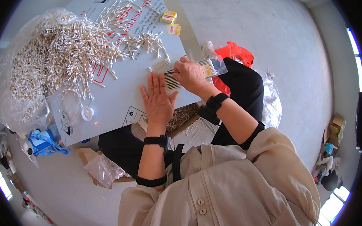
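A flat row of cotton swabs [172,82] lies near the right edge of the grey table sheet [121,98]. My left hand [159,104] lies flat with fingers spread, its fingertips at the left end of this row. Curled over the row's middle, my right hand [189,75] has its fingers closed; its fingertips are partly hidden. To its right, a clear plastic bag [220,66] with a yellow card [207,70] lies around the swabs' far end. Just beyond my left fingertips sits a smaller group of swabs [159,65].
A large heap of loose swabs [66,47] spills from a clear bag on the left. Yellow cards [169,16] lie at the back. A small round white container [87,113] stands near the front edge. Below are an open box of swabs [182,118] and a red bag [237,53].
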`<state>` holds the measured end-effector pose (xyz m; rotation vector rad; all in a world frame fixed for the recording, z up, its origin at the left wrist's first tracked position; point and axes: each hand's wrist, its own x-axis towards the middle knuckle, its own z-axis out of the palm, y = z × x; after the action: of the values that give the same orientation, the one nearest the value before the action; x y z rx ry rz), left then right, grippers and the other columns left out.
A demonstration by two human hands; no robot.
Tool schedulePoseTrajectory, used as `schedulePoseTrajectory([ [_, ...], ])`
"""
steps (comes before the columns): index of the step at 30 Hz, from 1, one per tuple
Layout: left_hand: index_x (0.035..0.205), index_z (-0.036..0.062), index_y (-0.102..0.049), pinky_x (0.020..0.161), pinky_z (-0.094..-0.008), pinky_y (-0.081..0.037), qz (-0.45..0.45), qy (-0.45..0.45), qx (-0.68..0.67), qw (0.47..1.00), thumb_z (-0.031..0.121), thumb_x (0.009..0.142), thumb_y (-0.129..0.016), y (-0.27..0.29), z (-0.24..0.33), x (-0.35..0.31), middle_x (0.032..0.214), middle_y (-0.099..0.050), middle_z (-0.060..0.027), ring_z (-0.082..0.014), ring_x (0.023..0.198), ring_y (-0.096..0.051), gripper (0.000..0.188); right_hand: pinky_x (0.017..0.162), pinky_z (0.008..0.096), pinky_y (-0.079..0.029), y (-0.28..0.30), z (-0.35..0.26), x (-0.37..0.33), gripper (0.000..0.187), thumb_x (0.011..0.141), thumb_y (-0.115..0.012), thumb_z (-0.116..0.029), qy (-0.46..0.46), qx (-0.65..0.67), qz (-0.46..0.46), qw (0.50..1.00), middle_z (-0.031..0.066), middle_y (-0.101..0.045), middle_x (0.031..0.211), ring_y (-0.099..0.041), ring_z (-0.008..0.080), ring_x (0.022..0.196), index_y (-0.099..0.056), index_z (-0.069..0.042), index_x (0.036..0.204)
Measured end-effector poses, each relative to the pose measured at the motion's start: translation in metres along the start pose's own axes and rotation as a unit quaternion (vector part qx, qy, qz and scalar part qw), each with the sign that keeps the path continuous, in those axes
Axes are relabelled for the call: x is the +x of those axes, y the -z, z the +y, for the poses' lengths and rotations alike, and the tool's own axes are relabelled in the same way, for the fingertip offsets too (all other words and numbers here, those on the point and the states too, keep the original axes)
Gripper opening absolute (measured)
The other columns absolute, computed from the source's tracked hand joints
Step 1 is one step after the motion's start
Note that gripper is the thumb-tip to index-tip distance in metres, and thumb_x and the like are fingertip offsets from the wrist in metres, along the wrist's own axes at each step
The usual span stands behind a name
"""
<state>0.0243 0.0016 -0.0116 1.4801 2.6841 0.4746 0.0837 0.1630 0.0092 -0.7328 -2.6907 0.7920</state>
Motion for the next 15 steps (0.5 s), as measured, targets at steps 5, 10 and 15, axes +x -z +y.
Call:
schedulePoseTrajectory([
  [5, 0.154, 0.0071, -0.023, 0.119, -0.0547, -0.01, 0.008, 0.0, -0.001, 1.0, 0.044, 0.092, -0.059, -0.0004, -0.0007, -0.001, 0.16, -0.023, -0.0147, -0.0297, 0.149, -0.021, 0.081, 0.076, 0.0429, -0.052, 0.0016, 0.0042, 0.0029, 0.013, 0.081, -0.065, -0.016, 0.054, -0.012, -0.026, 0.998, 0.012, -0.061, 0.086, -0.063, 0.0334, 0.088, -0.062, -0.004, 0.085],
  [10, 0.154, 0.0072, -0.023, 0.118, -0.0545, -0.012, 0.011, 0.0, -0.004, 1.0, 0.045, 0.092, -0.059, -0.0009, -0.001, -0.0012, 0.16, -0.023, -0.0143, -0.0295, 0.149, -0.021, 0.082, 0.071, 0.044, -0.052, 0.0008, 0.0023, -0.0026, 0.013, 0.084, -0.062, -0.013, 0.084, -0.018, -0.031, 0.996, 0.0129, -0.062, 0.084, -0.064, 0.0345, 0.081, -0.061, -0.003, 0.092],
  [15, 0.154, 0.0032, -0.022, 0.118, -0.055, -0.012, 0.013, 0.002, -0.018, 1.0, 0.046, 0.091, -0.06, 0.0003, -0.0002, 0.0003, 0.16, -0.023, -0.017, -0.0305, 0.148, -0.022, 0.085, 0.07, 0.0441, -0.052, 0.0063, -0.0011, -0.0056, 0.006, 0.085, -0.061, -0.008, 0.098, 0.034, 0.015, 0.994, 0.0126, -0.063, 0.086, -0.064, 0.0345, 0.08, -0.064, -0.004, 0.088],
])
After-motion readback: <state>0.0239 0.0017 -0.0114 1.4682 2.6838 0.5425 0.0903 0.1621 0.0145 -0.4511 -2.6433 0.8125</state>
